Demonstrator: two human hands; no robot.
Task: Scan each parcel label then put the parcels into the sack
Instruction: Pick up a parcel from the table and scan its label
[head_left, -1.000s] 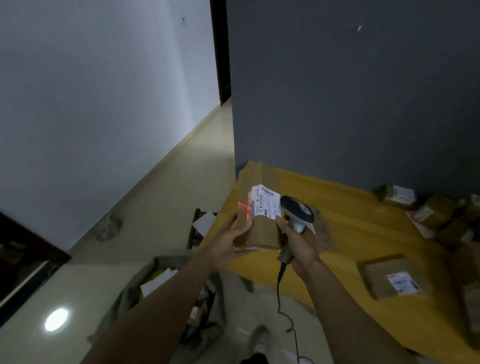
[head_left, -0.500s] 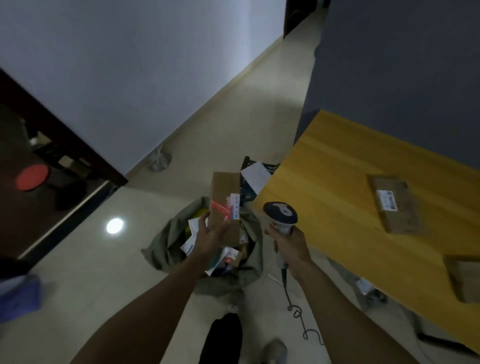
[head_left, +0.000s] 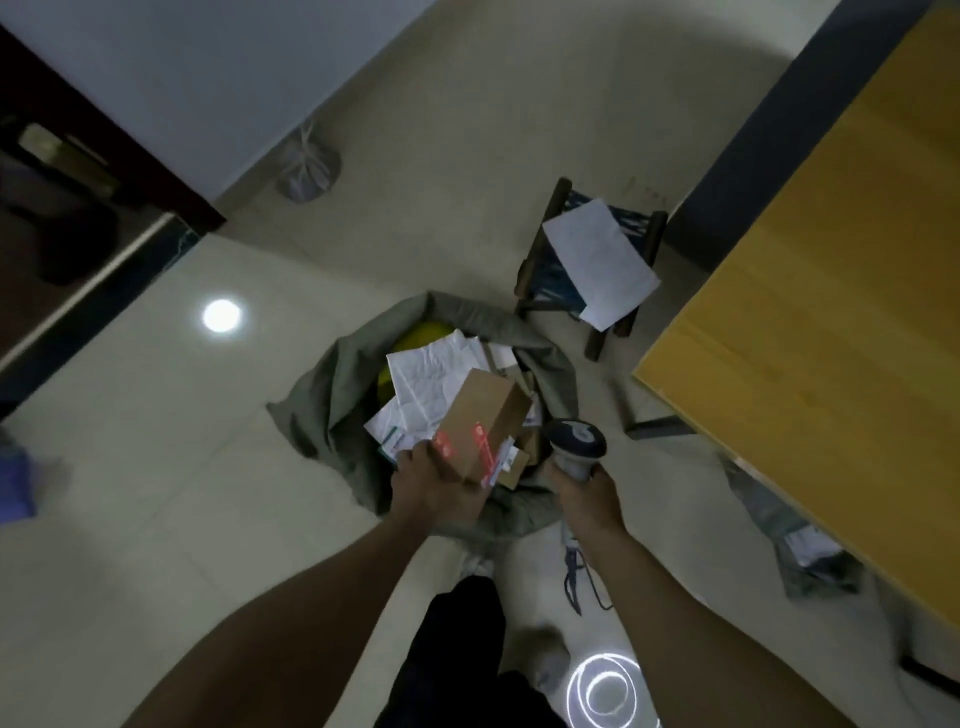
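The left hand (head_left: 436, 488) gripped the near end of a brown box (head_left: 480, 423), holding it tilted over the open sack (head_left: 332, 395) on the floor (head_left: 208, 467). White mailers (head_left: 426, 379) lay in the sack. Just right of the box, the right hand (head_left: 587, 493) was wrapped round a scanner (head_left: 574, 447), whose cord (head_left: 574, 577) trailed near. The table (head_left: 831, 338) stood at the right. A stool (head_left: 545, 270) bearing a white sheet (head_left: 597, 260) stood beyond the sack.

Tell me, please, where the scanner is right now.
In the head view the scanner is just right of centre, gripped in the right hand, beside the sack on its right and left of the table corner.
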